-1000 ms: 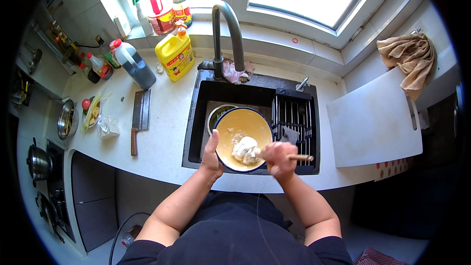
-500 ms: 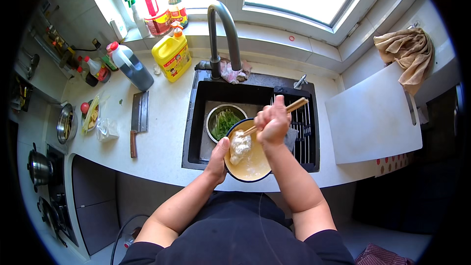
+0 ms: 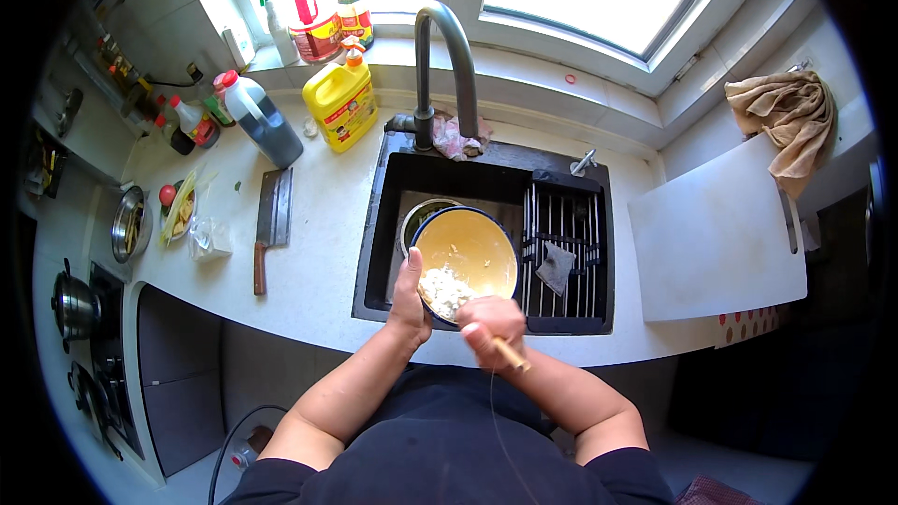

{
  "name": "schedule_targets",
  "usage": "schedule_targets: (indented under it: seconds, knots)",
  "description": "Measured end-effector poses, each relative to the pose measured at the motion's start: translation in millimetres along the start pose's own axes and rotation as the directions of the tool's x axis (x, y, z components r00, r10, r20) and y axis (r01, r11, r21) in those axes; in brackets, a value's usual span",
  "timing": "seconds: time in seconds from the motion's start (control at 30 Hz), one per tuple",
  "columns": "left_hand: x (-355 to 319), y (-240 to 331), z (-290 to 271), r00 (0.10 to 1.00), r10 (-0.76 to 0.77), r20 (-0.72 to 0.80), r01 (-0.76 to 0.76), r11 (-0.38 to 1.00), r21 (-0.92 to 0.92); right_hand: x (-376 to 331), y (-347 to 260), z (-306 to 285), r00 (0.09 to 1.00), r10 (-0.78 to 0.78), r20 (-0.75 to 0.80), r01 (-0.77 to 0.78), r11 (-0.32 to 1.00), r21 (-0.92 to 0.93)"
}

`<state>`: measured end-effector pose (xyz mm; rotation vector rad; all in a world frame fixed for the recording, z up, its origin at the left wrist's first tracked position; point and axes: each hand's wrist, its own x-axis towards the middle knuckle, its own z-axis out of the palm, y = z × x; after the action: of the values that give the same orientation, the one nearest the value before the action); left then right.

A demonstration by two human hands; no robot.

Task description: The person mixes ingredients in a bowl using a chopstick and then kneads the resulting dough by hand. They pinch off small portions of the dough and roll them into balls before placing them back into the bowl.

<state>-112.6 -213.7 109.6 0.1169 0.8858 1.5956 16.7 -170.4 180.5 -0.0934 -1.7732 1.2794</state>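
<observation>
Left hand (image 3: 409, 301): grasping round yellow blue-rimmed bowl (image 3: 480, 251) — lumpy white mixture (image 3: 443, 291) inside
Right hand (image 3: 491, 325): clenched — tan wooden chopsticks (image 3: 512, 355)

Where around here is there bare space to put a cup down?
The widest bare counter lies between the cleaver and the sink. A narrow strip separates the sink from the white board. Bottles crowd the back left; the bowl, left hand and right hand crowd the sink's front.
</observation>
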Motion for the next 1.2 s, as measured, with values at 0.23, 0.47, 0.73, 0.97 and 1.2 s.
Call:
schedule_targets:
  seconds: [0.23, 0.47, 0.73, 0.97, 1.2]
  knots:
    - [-15.4, -3.5, 0.5, 0.997, -0.001, 0.083, -0.015, 0.982, 0.187, 27.2, 24.3, 1.5, 0.931, 0.214, -0.296, -0.165, 0.969, 0.183]
    - [-28.9, 26.9, -13.1, 0.990, 0.041, 0.137, -0.038, 0.999, -0.025, 48.3, 53.2, -39.4, 0.699, 0.511, -0.501, -0.130, 0.779, 0.613]
    - [-39.4, 64.9, -62.5, 0.966, 0.227, -0.127, -0.240, 0.965, -0.101, -1.4, 31.0, 49.8, 0.980, 0.151, -0.126, -0.131, 0.980, 0.152]
    - [-71.2, 64.3, -101.4, 0.954, 0.269, -0.129, -0.253, 0.959, 0.132, 25.5, 28.1, 159.2, 0.984, 0.004, -0.178, -0.007, 1.000, -0.015]
    - [-91.0, 90.4, -127.6, 0.974, 0.226, 0.014, -0.225, 0.974, -0.029, 79.9, 73.5, 115.5, 0.628, 0.714, -0.310, -0.198, 0.532, 0.823]
